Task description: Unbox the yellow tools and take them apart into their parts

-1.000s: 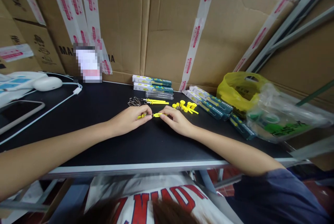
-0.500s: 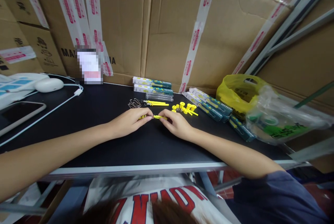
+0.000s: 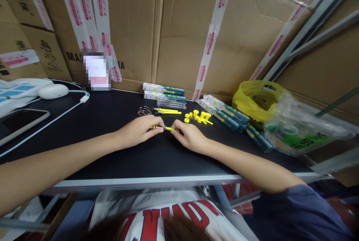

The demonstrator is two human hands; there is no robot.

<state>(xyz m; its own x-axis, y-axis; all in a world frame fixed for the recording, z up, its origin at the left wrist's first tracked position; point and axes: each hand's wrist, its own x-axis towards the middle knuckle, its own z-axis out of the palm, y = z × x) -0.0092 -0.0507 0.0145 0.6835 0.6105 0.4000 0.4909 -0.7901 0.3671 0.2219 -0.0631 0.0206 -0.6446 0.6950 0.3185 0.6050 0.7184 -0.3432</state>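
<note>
My left hand (image 3: 141, 128) is closed in a pinch on a small part (image 3: 159, 127), silvery at its tip with yellow showing behind the fingers. Facing it, my right hand (image 3: 190, 136) pinches a thin yellow stick (image 3: 169, 128), whose tip meets or nearly meets the silvery end; whether they are joined I cannot tell. Just beyond the hands lie bent metal wire hooks (image 3: 145, 111) and a pair of yellow rods with metal fittings (image 3: 169, 111). Several small yellow plastic pieces (image 3: 195, 113) and tiny springs (image 3: 192, 118) are scattered beyond my right hand.
Clear plastic tubes (image 3: 171, 104) lie before stacked narrow boxes (image 3: 164, 92). More narrow boxes (image 3: 224, 112) rest at the right, beside a yellow bag (image 3: 244, 97) and a clear plastic bag (image 3: 305, 136). A phone (image 3: 22, 123), a white cable (image 3: 56, 117) and cardboard (image 3: 185, 27) surround the black table (image 3: 157, 162).
My right hand has shifted slightly down and toward me, tilting the yellow stick. The silvery end at my left fingertips shows more. My left hand has barely moved.
</note>
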